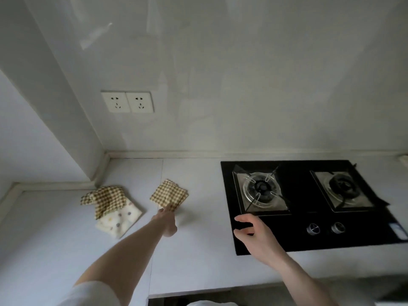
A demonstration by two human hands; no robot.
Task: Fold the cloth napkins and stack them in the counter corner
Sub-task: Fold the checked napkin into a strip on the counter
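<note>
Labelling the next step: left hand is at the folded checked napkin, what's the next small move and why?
Probably slide the folded brown-checked cloth napkin left toward the counter corner. The left hand reaches it with fingertips at its near edge, and the unfolded checked and dotted napkins lie nearer the corner. The right hand holds nothing.

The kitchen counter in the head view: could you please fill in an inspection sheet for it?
Surface: pale counter, bare at the front.
Job's things: folded checked napkin lies flat; loose checked napkin lies over a dotted napkin near the corner.
Clutter: nothing seen.
Grips: left hand touches the folded napkin's near edge; right hand hovers over the hob, fingers loosely curled, holding nothing.
Cables: nothing seen.
Surroundings: double wall socket, nothing plugged in.
</note>
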